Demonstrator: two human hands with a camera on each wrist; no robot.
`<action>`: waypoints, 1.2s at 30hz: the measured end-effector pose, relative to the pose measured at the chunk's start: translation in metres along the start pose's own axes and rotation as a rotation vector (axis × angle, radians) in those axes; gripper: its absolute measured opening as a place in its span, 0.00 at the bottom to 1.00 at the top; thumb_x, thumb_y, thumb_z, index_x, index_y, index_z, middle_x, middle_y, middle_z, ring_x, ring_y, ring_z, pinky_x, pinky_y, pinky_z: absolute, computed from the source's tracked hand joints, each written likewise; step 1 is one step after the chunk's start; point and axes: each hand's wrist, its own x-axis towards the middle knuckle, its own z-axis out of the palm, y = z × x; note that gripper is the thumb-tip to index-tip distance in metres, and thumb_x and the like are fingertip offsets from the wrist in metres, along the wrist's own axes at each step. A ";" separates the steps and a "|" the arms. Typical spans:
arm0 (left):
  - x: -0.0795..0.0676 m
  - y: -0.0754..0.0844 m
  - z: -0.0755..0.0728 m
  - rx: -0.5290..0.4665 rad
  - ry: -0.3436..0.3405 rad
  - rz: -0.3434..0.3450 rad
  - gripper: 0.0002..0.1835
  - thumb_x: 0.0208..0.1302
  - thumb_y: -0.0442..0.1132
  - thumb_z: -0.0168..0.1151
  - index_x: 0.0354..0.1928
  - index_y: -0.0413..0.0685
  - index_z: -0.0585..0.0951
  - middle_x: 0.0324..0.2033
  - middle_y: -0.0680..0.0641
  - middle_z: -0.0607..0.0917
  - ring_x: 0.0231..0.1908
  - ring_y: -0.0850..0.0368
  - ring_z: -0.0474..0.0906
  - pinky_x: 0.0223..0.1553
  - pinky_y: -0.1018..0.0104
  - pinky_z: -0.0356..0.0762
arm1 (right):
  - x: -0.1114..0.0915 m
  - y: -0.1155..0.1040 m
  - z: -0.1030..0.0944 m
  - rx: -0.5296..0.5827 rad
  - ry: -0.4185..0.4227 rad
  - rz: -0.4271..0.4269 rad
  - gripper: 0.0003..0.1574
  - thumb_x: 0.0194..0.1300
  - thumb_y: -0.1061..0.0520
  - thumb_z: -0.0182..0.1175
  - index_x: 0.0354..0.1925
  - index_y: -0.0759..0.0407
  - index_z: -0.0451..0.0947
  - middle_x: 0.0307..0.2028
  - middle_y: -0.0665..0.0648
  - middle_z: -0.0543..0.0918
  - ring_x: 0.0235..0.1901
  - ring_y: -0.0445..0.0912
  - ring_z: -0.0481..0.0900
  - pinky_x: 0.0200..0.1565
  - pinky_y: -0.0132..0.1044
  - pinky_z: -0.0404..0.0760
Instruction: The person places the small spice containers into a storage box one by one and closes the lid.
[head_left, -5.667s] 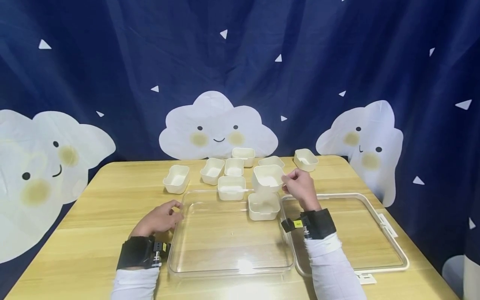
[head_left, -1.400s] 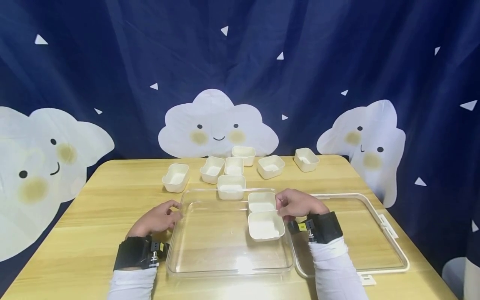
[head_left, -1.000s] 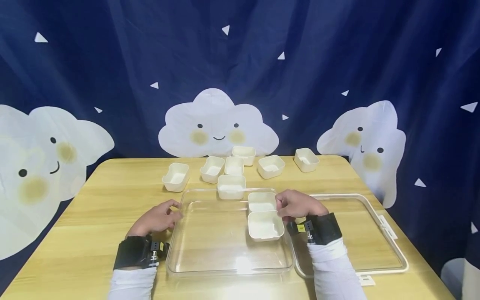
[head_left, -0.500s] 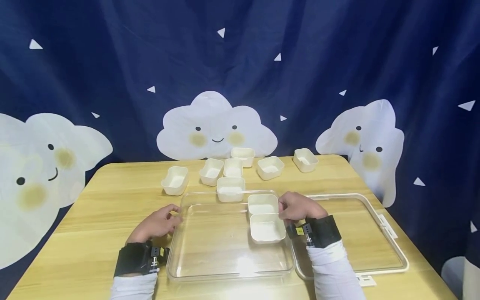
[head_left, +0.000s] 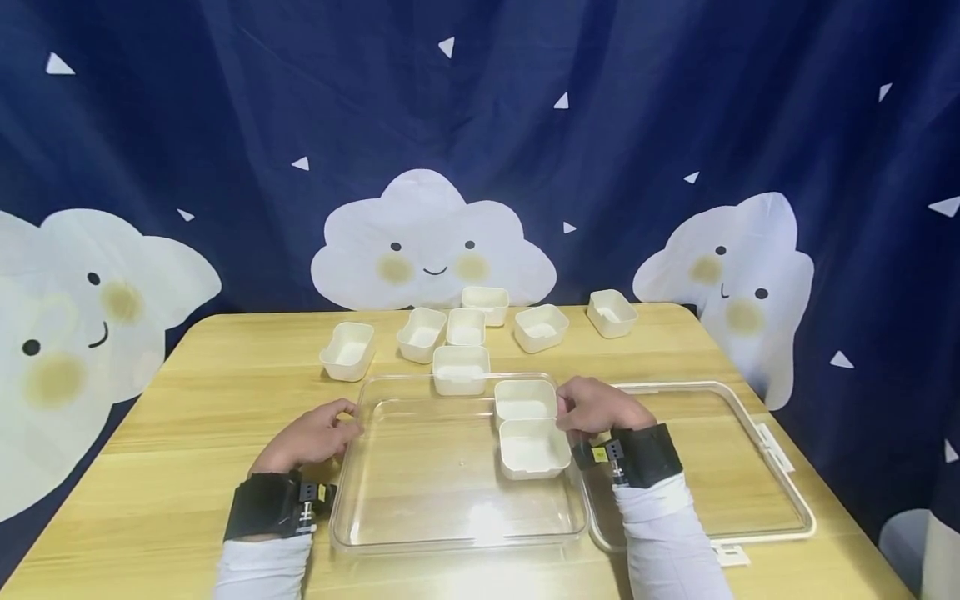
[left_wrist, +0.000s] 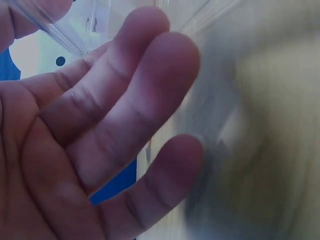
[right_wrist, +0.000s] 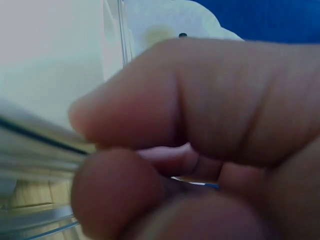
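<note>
2 cups stand in the tray, edge to edge along its 1-to-3 o'clock side, where 5.7 s ago we saw 1. Back then the right hand held a cup up near the tray's 1 o'clock corner; now we see it low at that wall, thumb and finger curled together, pinching the near cup at its 1 o'clock edge. The left hand has stayed at the tray's 10 o'clock wall, fingers loosely bent and slightly apart, touching without closing round it. We count 7 other cups between 10 and 2 o'clock. The lid lies flat at 3 o'clock. Our table is pale wood grain, with glare at 6 o'clock; at 12 o'clock hangs a blue curtain of smiling white clouds and small triangles.
</note>
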 end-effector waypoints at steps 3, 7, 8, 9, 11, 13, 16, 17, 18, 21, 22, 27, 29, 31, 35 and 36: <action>-0.001 0.002 -0.001 0.012 -0.007 0.013 0.17 0.70 0.40 0.53 0.54 0.35 0.73 0.32 0.44 0.80 0.30 0.52 0.76 0.27 0.60 0.71 | -0.001 0.001 0.001 0.011 -0.004 -0.009 0.08 0.56 0.67 0.59 0.23 0.59 0.73 0.15 0.54 0.78 0.15 0.44 0.73 0.18 0.35 0.72; 0.000 0.004 -0.003 0.037 0.006 0.019 0.17 0.70 0.40 0.53 0.54 0.35 0.73 0.33 0.45 0.81 0.30 0.53 0.77 0.28 0.60 0.72 | -0.001 0.002 0.002 0.012 -0.004 -0.022 0.07 0.56 0.67 0.59 0.24 0.59 0.73 0.16 0.54 0.78 0.15 0.44 0.74 0.19 0.35 0.72; 0.000 0.004 -0.003 0.042 0.012 0.020 0.18 0.69 0.40 0.53 0.54 0.35 0.73 0.33 0.45 0.82 0.29 0.53 0.78 0.29 0.60 0.73 | -0.001 0.002 0.002 0.012 -0.001 -0.020 0.07 0.57 0.67 0.59 0.24 0.59 0.73 0.16 0.54 0.78 0.15 0.44 0.73 0.19 0.34 0.72; 0.000 0.004 -0.003 0.043 0.018 0.020 0.18 0.69 0.40 0.53 0.54 0.35 0.73 0.32 0.45 0.82 0.29 0.54 0.78 0.30 0.60 0.73 | -0.002 0.002 0.002 0.011 0.000 -0.018 0.07 0.57 0.67 0.59 0.24 0.59 0.73 0.16 0.54 0.78 0.15 0.44 0.73 0.19 0.34 0.71; 0.001 0.004 -0.001 0.044 0.019 0.024 0.18 0.69 0.40 0.53 0.54 0.35 0.73 0.32 0.45 0.82 0.29 0.54 0.78 0.31 0.60 0.73 | -0.003 0.003 0.002 0.010 0.004 -0.002 0.07 0.57 0.67 0.59 0.24 0.59 0.73 0.16 0.54 0.78 0.15 0.44 0.73 0.19 0.34 0.71; 0.002 0.004 0.001 0.038 0.015 0.027 0.18 0.69 0.40 0.53 0.54 0.35 0.73 0.32 0.46 0.81 0.29 0.54 0.78 0.31 0.60 0.74 | -0.004 0.004 0.003 0.012 0.006 0.016 0.08 0.57 0.67 0.60 0.24 0.59 0.73 0.16 0.54 0.78 0.15 0.44 0.73 0.19 0.34 0.71; 0.002 0.002 0.004 0.018 0.010 0.025 0.16 0.69 0.39 0.54 0.53 0.35 0.73 0.31 0.46 0.81 0.28 0.54 0.78 0.31 0.60 0.74 | -0.005 0.005 0.003 0.020 0.005 0.030 0.08 0.57 0.67 0.60 0.24 0.59 0.73 0.17 0.54 0.78 0.16 0.45 0.73 0.20 0.35 0.71; 0.002 0.002 0.005 0.015 0.011 0.028 0.16 0.69 0.39 0.54 0.52 0.35 0.74 0.31 0.45 0.81 0.28 0.54 0.78 0.31 0.60 0.74 | -0.005 0.005 0.003 0.021 0.005 0.027 0.08 0.57 0.67 0.60 0.24 0.59 0.73 0.17 0.54 0.77 0.16 0.45 0.73 0.20 0.35 0.71; 0.002 0.001 0.005 0.010 0.012 0.031 0.15 0.69 0.39 0.54 0.52 0.35 0.74 0.32 0.45 0.81 0.28 0.54 0.78 0.31 0.60 0.74 | -0.005 0.005 0.003 0.022 0.007 0.020 0.08 0.57 0.67 0.60 0.24 0.59 0.73 0.17 0.54 0.77 0.16 0.45 0.73 0.20 0.35 0.71; 0.002 0.001 0.005 0.014 0.021 0.032 0.15 0.69 0.39 0.54 0.52 0.36 0.74 0.33 0.45 0.81 0.29 0.54 0.78 0.32 0.59 0.74 | -0.004 0.005 0.004 0.030 0.011 0.012 0.08 0.56 0.67 0.61 0.24 0.60 0.72 0.17 0.54 0.77 0.16 0.45 0.73 0.20 0.35 0.71; 0.002 0.000 0.005 0.022 0.021 0.031 0.16 0.69 0.39 0.54 0.52 0.36 0.74 0.33 0.45 0.82 0.29 0.54 0.78 0.33 0.59 0.74 | -0.004 0.005 0.004 0.034 0.012 0.013 0.08 0.56 0.68 0.61 0.24 0.60 0.72 0.17 0.54 0.77 0.16 0.45 0.73 0.20 0.35 0.71; 0.001 -0.002 0.005 0.037 0.027 0.007 0.17 0.68 0.40 0.54 0.53 0.37 0.74 0.34 0.45 0.81 0.29 0.54 0.78 0.34 0.60 0.74 | -0.002 0.006 0.008 0.058 0.009 0.013 0.08 0.55 0.68 0.61 0.24 0.60 0.73 0.17 0.54 0.77 0.16 0.45 0.73 0.19 0.35 0.71; -0.001 -0.002 0.005 0.023 0.024 0.010 0.17 0.68 0.39 0.53 0.53 0.36 0.74 0.34 0.44 0.81 0.29 0.54 0.78 0.33 0.59 0.74 | -0.001 0.007 0.009 0.063 0.005 0.003 0.09 0.55 0.68 0.62 0.24 0.60 0.72 0.17 0.54 0.77 0.16 0.45 0.73 0.19 0.35 0.71; -0.002 -0.002 0.005 0.014 0.025 0.013 0.17 0.68 0.39 0.53 0.53 0.35 0.74 0.34 0.44 0.82 0.29 0.54 0.78 0.33 0.60 0.74 | 0.000 0.007 0.009 0.058 0.004 -0.007 0.09 0.55 0.68 0.62 0.24 0.60 0.72 0.17 0.54 0.77 0.16 0.45 0.73 0.19 0.35 0.71; -0.002 -0.001 0.003 0.021 0.029 0.021 0.17 0.69 0.40 0.53 0.54 0.35 0.73 0.35 0.44 0.82 0.29 0.54 0.78 0.32 0.60 0.74 | 0.001 0.006 0.006 0.041 0.012 -0.019 0.10 0.55 0.68 0.63 0.24 0.60 0.72 0.17 0.54 0.77 0.16 0.44 0.74 0.20 0.35 0.72; -0.001 -0.001 0.003 0.029 0.032 0.017 0.17 0.69 0.40 0.52 0.54 0.36 0.73 0.35 0.44 0.82 0.29 0.54 0.78 0.32 0.60 0.74 | 0.002 0.005 0.004 0.039 0.016 -0.019 0.10 0.55 0.68 0.63 0.24 0.60 0.72 0.17 0.54 0.77 0.16 0.45 0.74 0.20 0.35 0.73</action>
